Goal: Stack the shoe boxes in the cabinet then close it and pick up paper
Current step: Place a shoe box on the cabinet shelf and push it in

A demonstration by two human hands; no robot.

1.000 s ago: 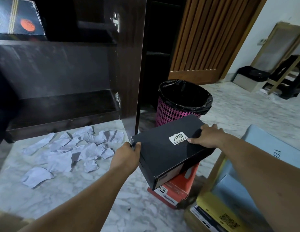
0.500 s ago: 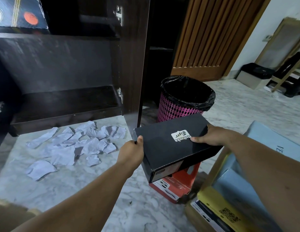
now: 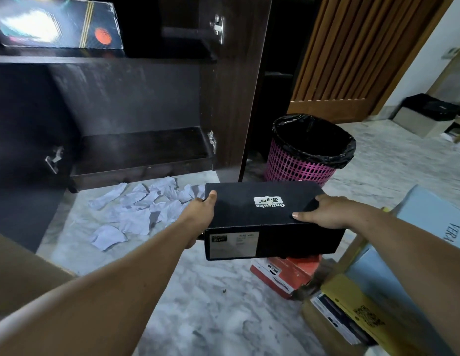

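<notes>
Black shoe box (image 3: 265,214) held level above marble floor (image 3: 198,291), left hand (image 3: 200,217) clamped on one end, right hand (image 3: 324,211) clamped on the other, torn paper (image 3: 136,211) before open cabinet (image 3: 136,150), orange box (image 3: 285,273) beneath, pink bin (image 3: 303,165) behind.

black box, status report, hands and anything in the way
Left hand and right hand grip the black box by its ends, off the floor. Bottom shelf bare. Torn paper lies before the cabinet.
</notes>
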